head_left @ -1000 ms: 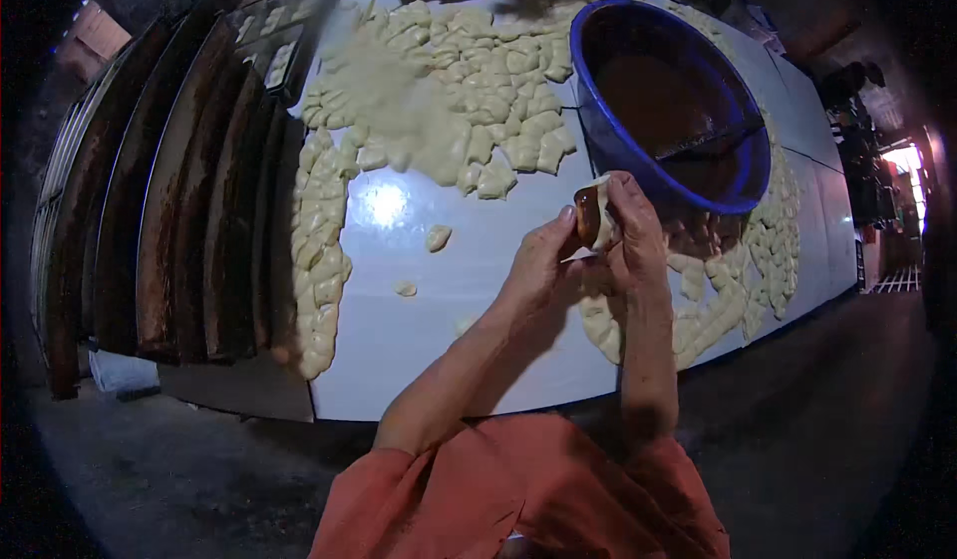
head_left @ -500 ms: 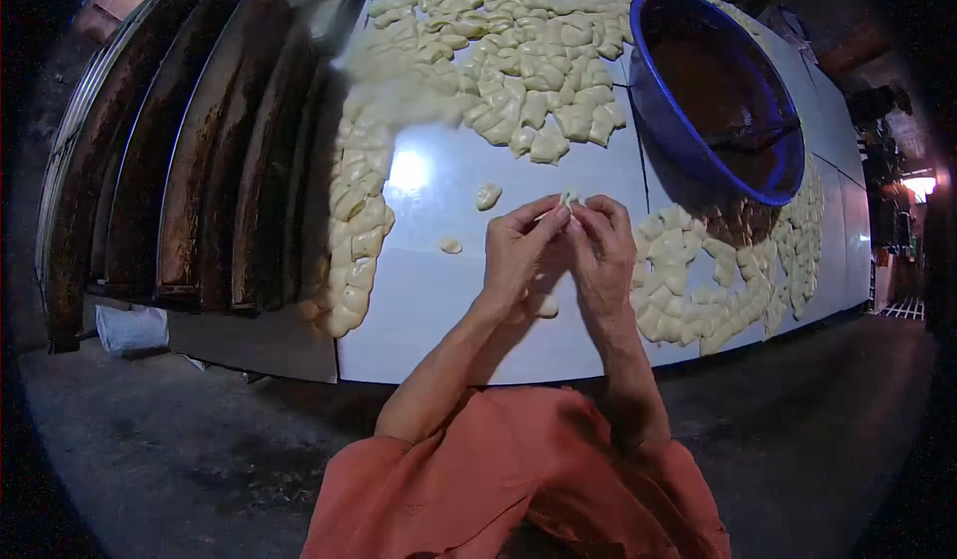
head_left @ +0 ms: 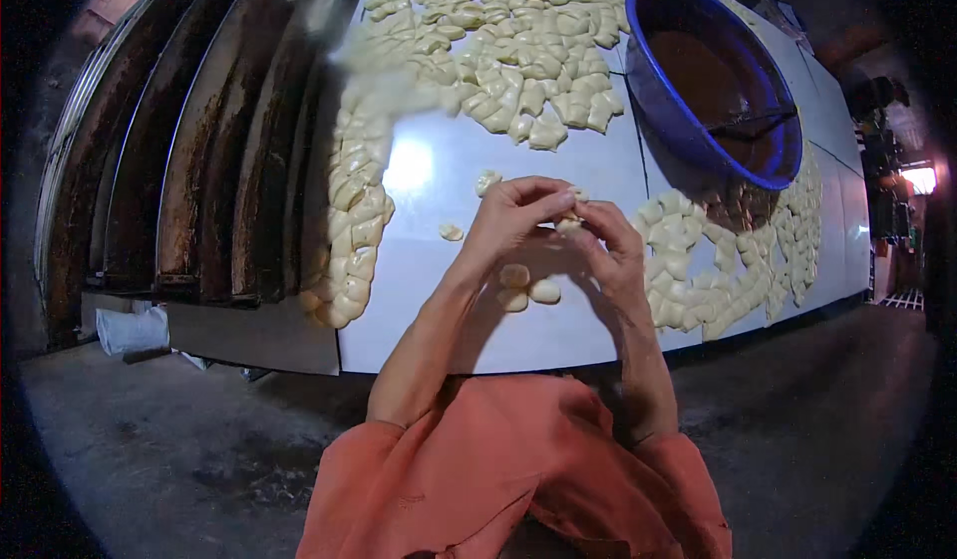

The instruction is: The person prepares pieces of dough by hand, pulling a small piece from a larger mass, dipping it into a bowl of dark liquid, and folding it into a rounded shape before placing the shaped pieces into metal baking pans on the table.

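Both hands have come away from beside the blue basin point(head_left: 663, 121) since 1 sec ago and now work farther left, out over the white worktop point(head_left: 429, 340). L hand point(head_left: 516, 215) and R hand point(head_left: 616, 238) meet at the fingertips, thumbs and forefingers pinching a small pale dough pc point(head_left: 567, 225) btwn them, raised just off the surface; fingers partly hide it. Nearer the body than the hands, btwn the forearms, lie three small rounded pcs point(head_left: 544, 291), close together. Just left of L hand is one loose pc point(head_left: 487, 181), w/ a smaller bit point(head_left: 451, 231) a little nearer the body. Beyond the hands spreads a big field of flattened pale pcs point(head_left: 538, 61); a strip of same point(head_left: 354, 230) runs down the far L side, and another patch point(head_left: 688, 300) sits right of R hand. Basin stands ahead & to the right, w/ brown contents point(head_left: 703, 71) and a dark stick-like tool point(head_left: 750, 121) across it. Well left of the hands, dark brown boards point(head_left: 264, 140) stand in a row. Forearms come from salmon-colored sleeves point(head_left: 364, 469).
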{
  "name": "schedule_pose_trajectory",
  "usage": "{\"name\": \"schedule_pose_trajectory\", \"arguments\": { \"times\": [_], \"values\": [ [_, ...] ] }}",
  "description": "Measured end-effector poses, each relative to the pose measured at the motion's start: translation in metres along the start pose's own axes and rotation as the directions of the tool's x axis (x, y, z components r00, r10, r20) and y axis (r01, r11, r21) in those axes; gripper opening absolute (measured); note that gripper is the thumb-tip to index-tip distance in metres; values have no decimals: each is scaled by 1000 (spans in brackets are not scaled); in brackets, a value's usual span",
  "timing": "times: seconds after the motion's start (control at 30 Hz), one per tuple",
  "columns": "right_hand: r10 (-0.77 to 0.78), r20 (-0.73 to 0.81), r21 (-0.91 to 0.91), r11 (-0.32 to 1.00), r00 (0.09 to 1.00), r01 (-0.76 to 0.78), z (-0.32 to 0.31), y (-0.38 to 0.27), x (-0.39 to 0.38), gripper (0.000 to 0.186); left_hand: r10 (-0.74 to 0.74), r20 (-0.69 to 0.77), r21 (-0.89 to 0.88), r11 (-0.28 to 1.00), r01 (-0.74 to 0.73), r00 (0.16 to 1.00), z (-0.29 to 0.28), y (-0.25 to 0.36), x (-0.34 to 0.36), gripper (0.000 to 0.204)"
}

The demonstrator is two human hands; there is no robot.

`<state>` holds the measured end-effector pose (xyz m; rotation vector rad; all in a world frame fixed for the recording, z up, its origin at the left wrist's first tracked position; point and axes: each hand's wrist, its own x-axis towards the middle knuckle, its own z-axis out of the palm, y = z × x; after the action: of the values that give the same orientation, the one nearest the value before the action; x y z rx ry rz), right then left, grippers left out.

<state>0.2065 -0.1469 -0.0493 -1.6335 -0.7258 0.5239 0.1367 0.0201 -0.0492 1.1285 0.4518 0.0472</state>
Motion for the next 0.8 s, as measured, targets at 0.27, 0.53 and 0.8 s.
{"name": "schedule_pose_trajectory", "arguments": {
  "times": [0.27,0.53,0.8],
  "values": [
    [-220,-481,43,961,849,274,30,11,5,14,60,81,20,998,-62,995,5,-7,-10,28],
    [-157,-323,-253,965,933,75,19,13,-1,18,139,-7,164,977,-136,990,13,-16,-29,24],
    [-202,-2,-373,909,979,187,12,-3,-35,22,57,-62,363,931,-31,996,-10,-27,-51,35]
  ]
}}
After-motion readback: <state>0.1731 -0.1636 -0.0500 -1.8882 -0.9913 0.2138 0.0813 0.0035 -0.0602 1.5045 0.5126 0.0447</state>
